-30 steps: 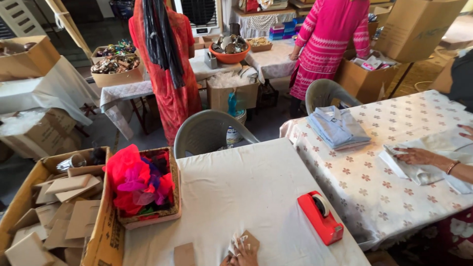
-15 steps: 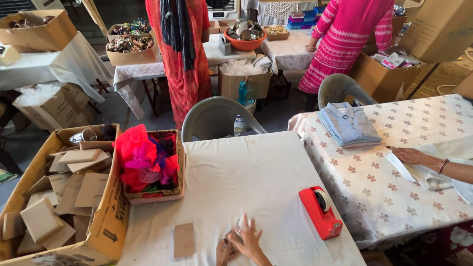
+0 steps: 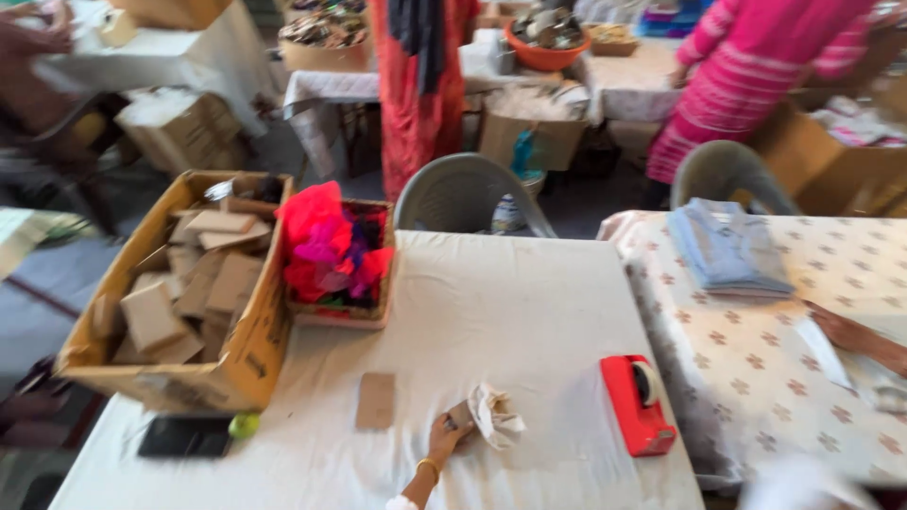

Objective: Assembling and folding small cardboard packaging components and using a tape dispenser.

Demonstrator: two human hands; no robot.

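Head view: red tape dispenser right of hand.

White-clothed tabletop in a cluttered room, grey plastic chairs behind, cloth-draped tables far back.

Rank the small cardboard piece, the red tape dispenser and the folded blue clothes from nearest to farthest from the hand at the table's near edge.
From the hand:
1. Small cardboard piece, just to its left on the white table.
2. Red tape dispenser, off to its right.
3. Folded blue clothes, far right on the patterned table.
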